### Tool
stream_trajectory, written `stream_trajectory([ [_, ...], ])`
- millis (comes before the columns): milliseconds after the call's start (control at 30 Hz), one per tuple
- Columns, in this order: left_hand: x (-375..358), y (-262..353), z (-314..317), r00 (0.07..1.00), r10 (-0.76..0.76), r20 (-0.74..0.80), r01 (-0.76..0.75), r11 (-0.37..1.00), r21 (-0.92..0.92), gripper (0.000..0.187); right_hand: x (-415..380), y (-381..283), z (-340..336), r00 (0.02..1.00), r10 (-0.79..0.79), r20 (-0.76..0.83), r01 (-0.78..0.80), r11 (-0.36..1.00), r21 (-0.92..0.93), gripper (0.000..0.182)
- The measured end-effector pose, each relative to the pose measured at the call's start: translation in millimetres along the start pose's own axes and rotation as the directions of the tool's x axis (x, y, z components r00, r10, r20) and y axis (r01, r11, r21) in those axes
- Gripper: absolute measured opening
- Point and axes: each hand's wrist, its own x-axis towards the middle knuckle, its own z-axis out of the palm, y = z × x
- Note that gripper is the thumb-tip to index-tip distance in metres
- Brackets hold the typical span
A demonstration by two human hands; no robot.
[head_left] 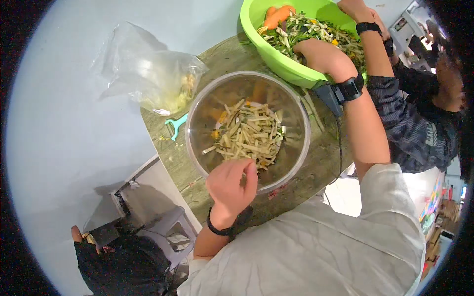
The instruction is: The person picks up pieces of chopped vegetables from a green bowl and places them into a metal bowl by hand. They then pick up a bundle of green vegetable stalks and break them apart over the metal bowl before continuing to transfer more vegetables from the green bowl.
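Note:
A steel bowl (198,153) with a clear rim stands on the table, holding pale cut vegetable strips (249,130) and a few orange bits. At its near edge my left hand (232,185) has its fingers curled in towards the thumb; whatever may be between them is hidden. My right hand (326,59) reaches over the rim of a green basin (281,69), its fingertips hidden among chopped vegetables. Inside that basin are green and pale pieces with orange carrots (277,18) at the far left. Another person's hand (356,11) is by the basin's far right side.
A clear plastic bag (160,79) with pale contents sits at the table's left edge. Beside the bowl lies a turquoise peeler (176,126). A cable (340,148) hangs from my right wrist. Lower left are a grey stool (170,232) and a dark-clothed person (123,266).

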Motion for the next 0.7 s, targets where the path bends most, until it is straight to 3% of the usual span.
stream_trajectory([
  [33, -0.3, -0.3, 0.2, 1.000, -0.007, 0.005, 0.007, 1.000, 0.003, 0.001, -0.4, 6.3, 4.4, 0.995, -0.058, -0.082, 0.060, 0.998, 0.025, 0.049],
  [133, -2.3, 0.0, -2.1, 1.000, -0.020, 0.011, 0.020, 1.000, 0.018, 0.004, -0.1, 16.5, -14.7, 0.997, -0.078, -0.006, 0.078, 0.986, 0.145, 0.040],
  [267, -2.0, -1.5, 0.0, 0.999, 0.024, -0.032, -0.023, 0.999, 0.036, 0.004, 1.3, 14.2, -25.2, 0.978, 0.001, -0.208, 0.076, 0.929, 0.362, 0.027],
  [400, -2.2, -1.0, 1.1, 0.998, 0.043, -0.049, -0.041, 0.999, 0.024, 0.003, 6.1, 8.0, -22.2, 0.932, -0.016, -0.363, 0.200, 0.856, 0.477, 0.024],
  [500, -2.8, 0.4, -1.4, 1.000, 0.003, -0.019, -0.002, 0.999, 0.035, 0.003, 7.1, 11.3, -24.9, 0.908, -0.072, -0.413, 0.189, 0.950, 0.250, 0.025],
  [600, -2.2, 1.2, -2.4, 1.000, -0.005, -0.011, 0.006, 1.000, 0.025, 0.003, 12.2, 15.4, -19.2, 0.868, 0.003, -0.496, 0.164, 0.942, 0.293, 0.021],
  [700, -1.0, 0.7, -2.4, 1.000, 0.014, -0.020, -0.013, 1.000, 0.022, 0.003, 14.4, 9.6, -27.8, 0.841, -0.044, -0.540, 0.152, 0.976, 0.157, 0.016],
])
